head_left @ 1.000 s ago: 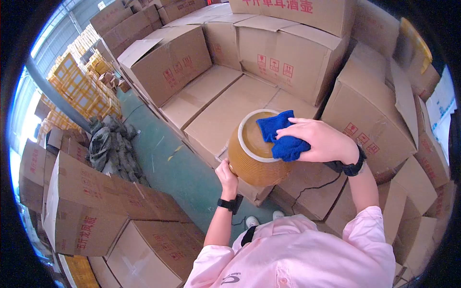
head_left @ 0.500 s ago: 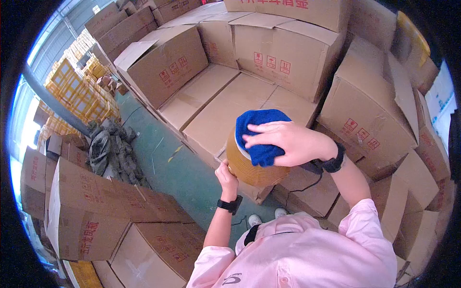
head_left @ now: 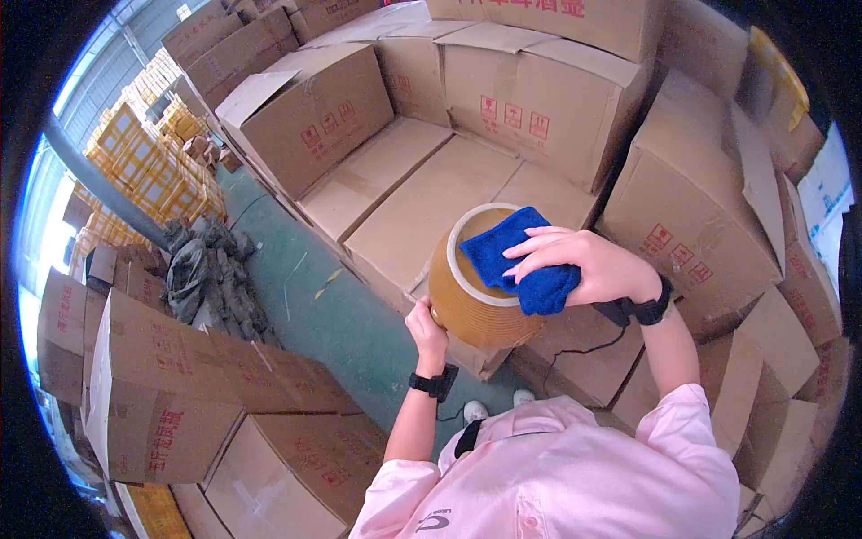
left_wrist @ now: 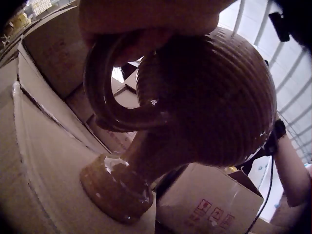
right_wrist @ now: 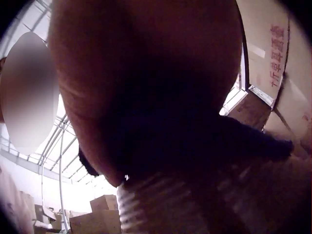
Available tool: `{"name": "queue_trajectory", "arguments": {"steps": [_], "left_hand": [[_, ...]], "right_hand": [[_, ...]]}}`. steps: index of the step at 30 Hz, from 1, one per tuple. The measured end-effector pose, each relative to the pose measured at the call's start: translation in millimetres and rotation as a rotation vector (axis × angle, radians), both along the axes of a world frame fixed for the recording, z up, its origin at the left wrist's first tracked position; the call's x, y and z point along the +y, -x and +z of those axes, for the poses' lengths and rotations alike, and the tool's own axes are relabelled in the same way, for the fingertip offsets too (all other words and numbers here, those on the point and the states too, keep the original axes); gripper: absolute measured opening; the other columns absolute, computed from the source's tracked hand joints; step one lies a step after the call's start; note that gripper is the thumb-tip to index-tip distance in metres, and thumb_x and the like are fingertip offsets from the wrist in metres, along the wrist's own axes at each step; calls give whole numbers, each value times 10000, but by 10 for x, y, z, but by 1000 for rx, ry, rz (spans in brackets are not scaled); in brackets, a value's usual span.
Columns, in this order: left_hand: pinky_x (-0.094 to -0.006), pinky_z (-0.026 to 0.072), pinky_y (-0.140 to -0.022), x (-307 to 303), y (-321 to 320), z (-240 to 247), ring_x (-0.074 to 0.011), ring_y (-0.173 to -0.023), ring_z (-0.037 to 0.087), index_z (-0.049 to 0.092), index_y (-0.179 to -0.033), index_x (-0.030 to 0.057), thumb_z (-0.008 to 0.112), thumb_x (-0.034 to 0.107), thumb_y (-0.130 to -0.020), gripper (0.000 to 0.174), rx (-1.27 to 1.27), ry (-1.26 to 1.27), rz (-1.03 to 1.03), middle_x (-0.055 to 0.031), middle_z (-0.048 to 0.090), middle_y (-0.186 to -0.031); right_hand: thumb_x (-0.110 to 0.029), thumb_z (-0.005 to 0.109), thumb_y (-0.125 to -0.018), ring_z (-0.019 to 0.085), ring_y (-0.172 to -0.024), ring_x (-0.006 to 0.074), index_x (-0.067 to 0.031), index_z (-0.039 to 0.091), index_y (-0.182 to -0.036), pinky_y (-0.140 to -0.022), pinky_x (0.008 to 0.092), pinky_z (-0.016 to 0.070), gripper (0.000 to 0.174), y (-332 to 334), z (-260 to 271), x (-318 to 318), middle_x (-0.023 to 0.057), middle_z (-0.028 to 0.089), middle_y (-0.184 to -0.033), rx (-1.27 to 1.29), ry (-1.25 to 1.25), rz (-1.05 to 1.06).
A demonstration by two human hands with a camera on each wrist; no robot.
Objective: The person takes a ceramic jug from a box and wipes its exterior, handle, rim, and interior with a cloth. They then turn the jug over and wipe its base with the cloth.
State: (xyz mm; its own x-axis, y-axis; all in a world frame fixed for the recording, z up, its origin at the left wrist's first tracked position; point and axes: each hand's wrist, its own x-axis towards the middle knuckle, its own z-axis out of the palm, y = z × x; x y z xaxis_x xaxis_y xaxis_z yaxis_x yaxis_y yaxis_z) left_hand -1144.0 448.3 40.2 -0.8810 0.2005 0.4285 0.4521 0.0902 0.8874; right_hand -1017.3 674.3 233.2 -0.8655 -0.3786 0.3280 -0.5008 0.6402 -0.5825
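Note:
A brown glazed ceramic jug (head_left: 480, 319) with a ribbed body is held upside down, its pale-rimmed base facing up. At its left side my left hand (head_left: 426, 332) grips the loop handle (left_wrist: 100, 97). The left wrist view shows the narrow neck and flared mouth (left_wrist: 117, 190) pointing down. My right hand (head_left: 611, 265) holds a bunched blue cloth (head_left: 548, 286) against the right part of the base, with one flap lying across the recessed bottom. In the right wrist view the hand and cloth (right_wrist: 253, 139) are very dark.
Cardboard boxes (head_left: 431, 202) form a low platform beyond the jug, with taller boxes (head_left: 539, 117) behind and to the right. More cartons (head_left: 171, 386) stand at the left. Green floor (head_left: 296, 278) runs between them, beside a dark crumpled heap (head_left: 206, 274). A black cable (head_left: 584, 349) trails below the right wrist.
My right hand swept the cloth left over the base, then came back right to the rim, uncovering part of the bottom. The left hand keeps its grip on the handle.

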Motion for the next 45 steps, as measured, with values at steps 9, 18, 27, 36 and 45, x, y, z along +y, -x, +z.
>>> {"name": "queue_trajectory", "arguments": {"steps": [9,18,27,36,45], "left_hand": [[-327,444,-543,11,1,9,-177,-554,572,623,-822,-90,289,201,-947,461,-23,-59,-31,-138,607,-617],[-327,452,-554,7,44,-119,-166,-588,578,617,-855,-109,295,200,-953,457,37,-44,15,-127,620,-654],[-287,382,-453,-6,72,-131,-118,-499,509,619,-810,-80,290,213,-956,464,-65,-112,-50,-69,561,-574],[-291,396,-456,-7,72,-111,-130,-486,515,616,-811,-78,293,225,-951,465,5,-85,-44,-68,563,-560],[-298,448,-508,-7,83,-83,-152,-543,586,608,-812,-84,292,220,-944,458,57,-15,-20,-111,616,-601]], "right_hand": [[-44,660,-795,479,-1231,301,-57,507,-1180,-1067,434,317,414,-93,-650,-285,197,541,-1259,382,481,-399],[-61,668,-816,505,-1167,238,-13,407,-1239,-983,349,380,499,-100,-1123,-670,179,522,-1259,539,785,-803],[-77,600,-879,494,-1086,156,-13,426,-1274,-965,297,370,436,-248,-1469,-810,81,504,-1210,476,856,-893],[-89,655,-819,435,-1264,313,4,417,-1288,-1055,388,317,534,-403,-1611,-787,234,430,-1362,457,610,-863],[-248,722,-680,409,-1248,409,-111,541,-1212,-1004,488,379,579,-445,-1448,-834,162,467,-1331,603,-122,-581]]}}
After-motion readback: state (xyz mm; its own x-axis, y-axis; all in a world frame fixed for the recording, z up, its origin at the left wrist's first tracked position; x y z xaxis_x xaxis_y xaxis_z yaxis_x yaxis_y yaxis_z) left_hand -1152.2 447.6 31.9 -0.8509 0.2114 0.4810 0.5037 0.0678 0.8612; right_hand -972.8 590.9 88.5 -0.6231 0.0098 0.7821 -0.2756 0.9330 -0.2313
